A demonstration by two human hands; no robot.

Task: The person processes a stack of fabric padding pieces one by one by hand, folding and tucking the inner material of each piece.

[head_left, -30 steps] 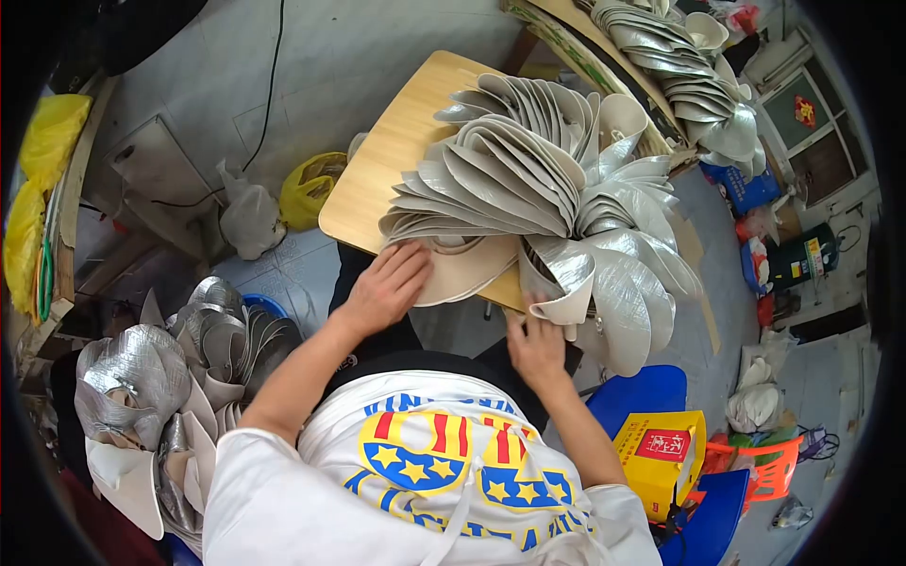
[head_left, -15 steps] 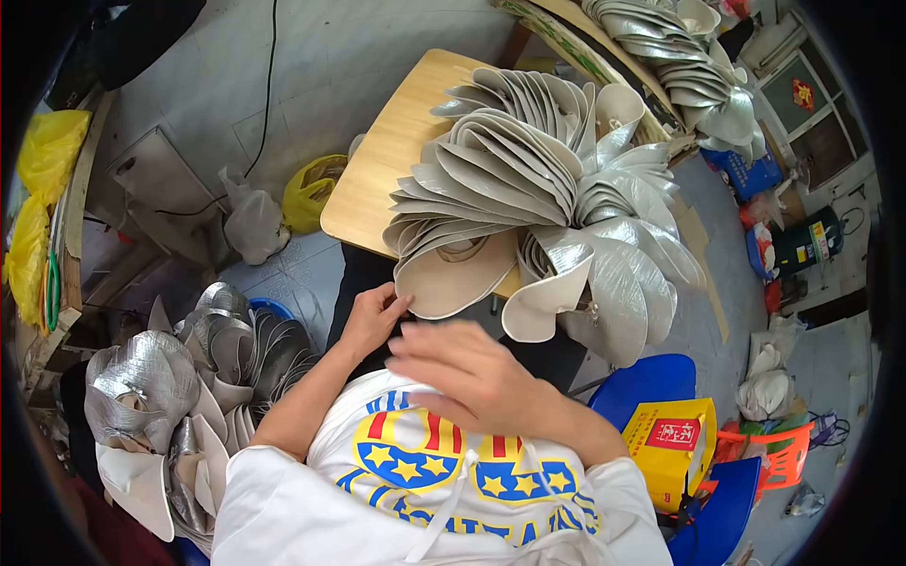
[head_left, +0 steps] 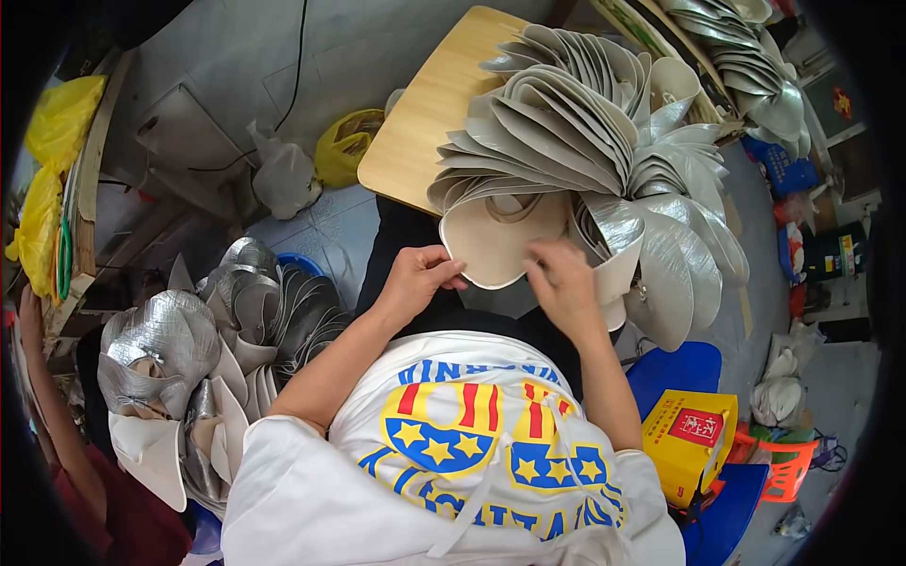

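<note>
A curved sheet piece (head_left: 498,243), beige on its upper face with a rounded pale edge, hangs over the near edge of the pile. My left hand (head_left: 422,279) pinches its lower left rim between thumb and fingers. At its lower right rim is my right hand (head_left: 566,286), slightly blurred, its thumb and fingers closed on the edge. Behind lies a large pile of similar pieces (head_left: 566,123), beige on one side and silver on the other, fanned in bundles. Silver-faced pieces (head_left: 675,264) droop to the right of my right hand.
The pile rests on a wooden table (head_left: 415,123). More silver and beige pieces (head_left: 151,349) are heaped at my left, beside another person's arm (head_left: 71,434). A yellow box (head_left: 689,434) sits on a blue chair (head_left: 675,368) at right. Yellow bags (head_left: 47,179) hang far left.
My right hand has swung from above my shirt to the piece's right rim. My left hand stays at its left rim. The view has shifted, and another person's arm has appeared at left.
</note>
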